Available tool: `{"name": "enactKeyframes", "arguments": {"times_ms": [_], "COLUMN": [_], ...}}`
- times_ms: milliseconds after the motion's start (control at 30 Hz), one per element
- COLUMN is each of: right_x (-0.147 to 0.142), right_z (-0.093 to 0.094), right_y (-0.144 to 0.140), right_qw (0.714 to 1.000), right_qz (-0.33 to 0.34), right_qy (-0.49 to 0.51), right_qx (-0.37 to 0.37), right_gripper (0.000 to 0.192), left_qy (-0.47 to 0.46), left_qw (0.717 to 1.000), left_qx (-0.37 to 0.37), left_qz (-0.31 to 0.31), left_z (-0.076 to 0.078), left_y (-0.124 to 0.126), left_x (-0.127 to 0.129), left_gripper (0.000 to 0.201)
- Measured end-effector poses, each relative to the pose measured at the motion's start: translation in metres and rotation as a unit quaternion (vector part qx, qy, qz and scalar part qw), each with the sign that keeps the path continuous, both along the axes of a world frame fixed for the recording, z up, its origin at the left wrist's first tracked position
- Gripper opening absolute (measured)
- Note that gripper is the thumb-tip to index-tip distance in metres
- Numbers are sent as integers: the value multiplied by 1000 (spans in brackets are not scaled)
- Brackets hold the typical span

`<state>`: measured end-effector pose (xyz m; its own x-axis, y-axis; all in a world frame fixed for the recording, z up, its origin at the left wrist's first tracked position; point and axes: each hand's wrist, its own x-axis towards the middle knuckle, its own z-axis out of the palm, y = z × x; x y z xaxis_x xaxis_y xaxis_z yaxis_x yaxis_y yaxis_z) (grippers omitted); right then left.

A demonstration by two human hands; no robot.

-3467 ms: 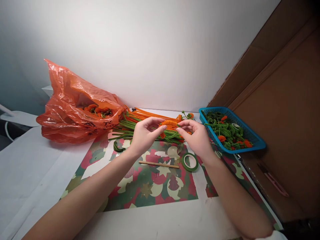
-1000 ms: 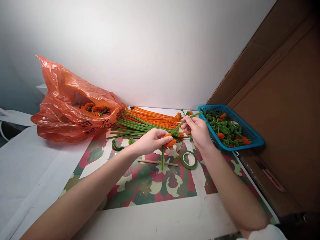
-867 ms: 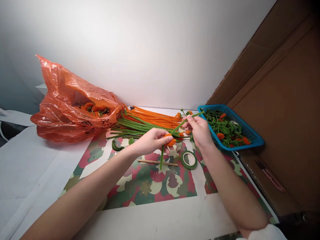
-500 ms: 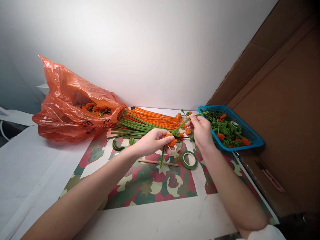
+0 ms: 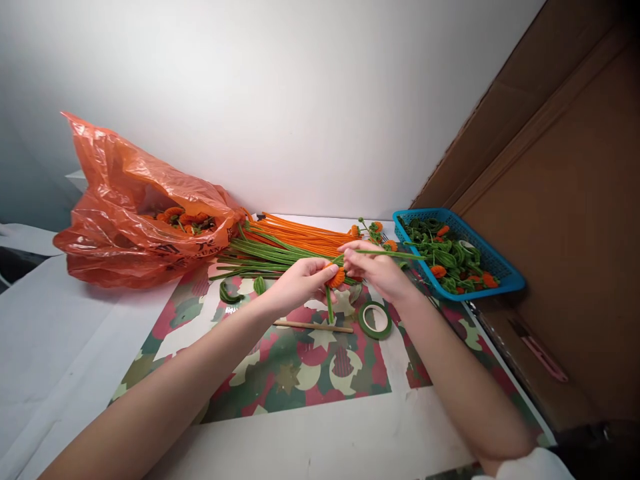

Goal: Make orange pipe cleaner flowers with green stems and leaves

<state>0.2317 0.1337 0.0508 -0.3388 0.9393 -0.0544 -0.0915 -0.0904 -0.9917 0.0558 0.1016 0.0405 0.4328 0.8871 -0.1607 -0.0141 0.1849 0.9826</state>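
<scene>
Forearms reach up from the lower frame to mid-picture, where the left hand (image 5: 299,285) pinches a small orange coil (image 5: 335,277) on a green pipe cleaner (image 5: 385,253); the right hand (image 5: 376,271) pinches that stem beside it. Judged light, fuzzy and easily bent, it is best gripped close to the coil. Below lie a green tape roll (image 5: 376,320) and wooden stick (image 5: 313,326); farther back, the pipe cleaner pile (image 5: 285,243), orange bag (image 5: 135,207) and blue basket (image 5: 510,285).
</scene>
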Motion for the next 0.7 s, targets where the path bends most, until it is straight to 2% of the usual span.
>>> {"name": "enactKeyframes", "arguments": {"times_ms": [33, 67, 233, 433, 700], "right_x": [-3, -6, -7, -5, 0], "right_z": [-1, -2, -5, -1, 8], "right_y": [-2, -3, -1, 0, 3], "right_qw": [1000, 999, 993, 991, 989], "right_qz": [27, 26, -85, -99, -129], "right_qy": [-2, 1, 33, 75, 79], "right_qx": [6, 19, 69, 53, 8], "right_gripper": [34, 33, 29, 27, 36], "left_qy": [-5, -12, -56, -61, -74], "left_qw": [1000, 1000, 998, 997, 995], "left_qx": [1, 0, -30, -40, 0], "left_qz": [5, 9, -18, 9, -66], "left_z": [-1, -3, -5, -1, 7], "left_y": [1, 1, 2, -1, -4], "left_x": [0, -1, 0, 2, -5], "left_gripper": [42, 41, 34, 46, 48]}}
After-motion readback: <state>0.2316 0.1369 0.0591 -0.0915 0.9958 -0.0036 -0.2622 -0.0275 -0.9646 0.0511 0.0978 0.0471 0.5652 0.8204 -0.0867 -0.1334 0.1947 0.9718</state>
